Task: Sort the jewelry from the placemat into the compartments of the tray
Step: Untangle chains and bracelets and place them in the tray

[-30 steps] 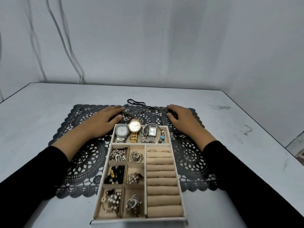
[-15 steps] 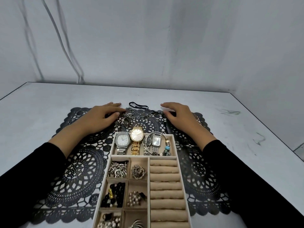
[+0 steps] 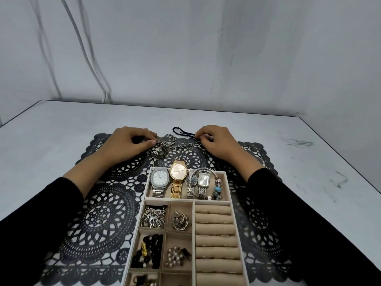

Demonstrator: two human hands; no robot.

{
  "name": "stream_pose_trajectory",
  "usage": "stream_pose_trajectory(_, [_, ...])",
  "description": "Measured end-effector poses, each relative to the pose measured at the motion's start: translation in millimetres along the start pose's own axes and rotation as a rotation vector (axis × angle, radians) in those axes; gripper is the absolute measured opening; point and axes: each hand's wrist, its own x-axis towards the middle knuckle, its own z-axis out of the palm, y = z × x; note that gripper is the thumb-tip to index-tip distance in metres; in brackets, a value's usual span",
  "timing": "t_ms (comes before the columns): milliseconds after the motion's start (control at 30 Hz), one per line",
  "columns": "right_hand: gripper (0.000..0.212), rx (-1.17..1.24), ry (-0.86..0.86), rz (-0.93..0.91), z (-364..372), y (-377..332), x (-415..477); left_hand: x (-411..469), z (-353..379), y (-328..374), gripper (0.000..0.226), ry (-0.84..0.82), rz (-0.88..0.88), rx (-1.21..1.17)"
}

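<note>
Chain (image 3: 181,144) of silver links lies slack across the far part of the lace placemat (image 3: 103,213), just beyond the tray (image 3: 226,176). The left hand (image 3: 127,144) closes a curled fingertip grip on its left end, and the right hand (image 3: 218,142) pinches the right end. It looks weighty, limp and likely to snag, so lifting by both ends suits it.

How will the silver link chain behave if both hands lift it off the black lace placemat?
The silver link chain will probably sag between the left hand and right hand, as it lies in loose curves. Its links might catch in the black lace placemat.
</note>
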Motion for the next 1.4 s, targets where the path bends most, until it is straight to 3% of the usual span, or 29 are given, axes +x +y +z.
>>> stream_pose_trajectory(433, [0.02, 0.026, 0.005, -0.02, 10.6, -4.7, 6.1, -3.4, 0.5, 3.8, 0.01, 0.056, -0.005, 0.013])
stream_pose_trajectory(567, [0.02, 0.043, 0.016, -0.019, 10.6, -4.7, 4.8, -8.4, 1.3, 11.0, 0.002, 0.058, 0.043, -0.067])
stream_pose_trajectory(933, [0.016, 0.101, 0.051, 0.025, 10.1, -6.0, 8.2, 0.5, -6.6, 27.8, 0.014, -0.116, -0.025, 0.081])
stream_pose_trajectory(1133, [0.014, 0.099, 0.067, 0.032, 11.3, -9.8, 14.3, 1.8, -3.2, 27.3, 0.001, -0.093, -0.034, 0.097])
stream_pose_trajectory(1400, [0.016, -0.001, 0.033, 0.021, 14.4, -14.8, 18.3, 3.1, -2.5, 28.5, 0.004, -0.078, 0.031, 0.292])
